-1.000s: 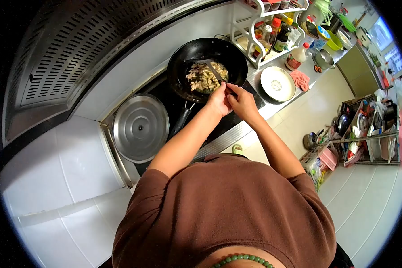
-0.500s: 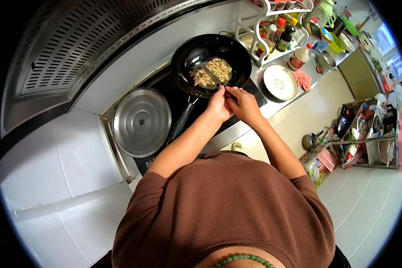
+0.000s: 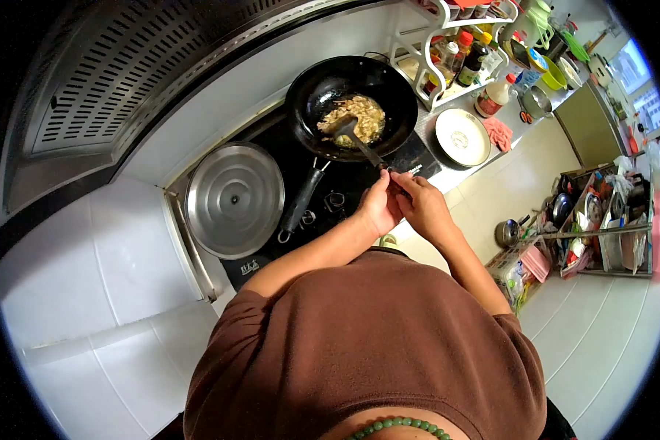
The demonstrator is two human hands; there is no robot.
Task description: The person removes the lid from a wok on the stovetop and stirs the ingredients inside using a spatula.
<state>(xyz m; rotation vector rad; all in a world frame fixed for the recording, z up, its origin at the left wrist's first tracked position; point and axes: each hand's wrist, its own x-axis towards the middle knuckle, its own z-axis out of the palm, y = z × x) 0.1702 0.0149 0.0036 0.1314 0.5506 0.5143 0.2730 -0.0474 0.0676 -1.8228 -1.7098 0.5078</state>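
Observation:
A dark spatula (image 3: pixel 364 149) reaches into the black wok (image 3: pixel 392 84), its blade resting among browned, sliced food (image 3: pixel 353 111) that looks like meat in oil. My left hand (image 3: pixel 381 205) is closed at the handle end of the spatula, near the wok's front rim. Beside it, my right hand (image 3: pixel 425 205) is closed on the same handle, the fingertips of both meeting there. Much of the handle is hidden by my fingers. The wok's long black handle (image 3: pixel 301 198) points toward me, with neither hand on it.
A large metal lid (image 3: pixel 235 199) lies left of the wok on the black cooktop (image 3: pixel 345 192). To the right are a white plate (image 3: pixel 463 137), a pink cloth (image 3: pixel 499 135) and a red-capped bottle (image 3: pixel 493 99). Several seasoning bottles stand on a white rack (image 3: pixel 423 55).
Both hands have drawn back toward me and slightly right, pulling the spatula with them. The food has shifted within the wok, and more of the cooktop shows.

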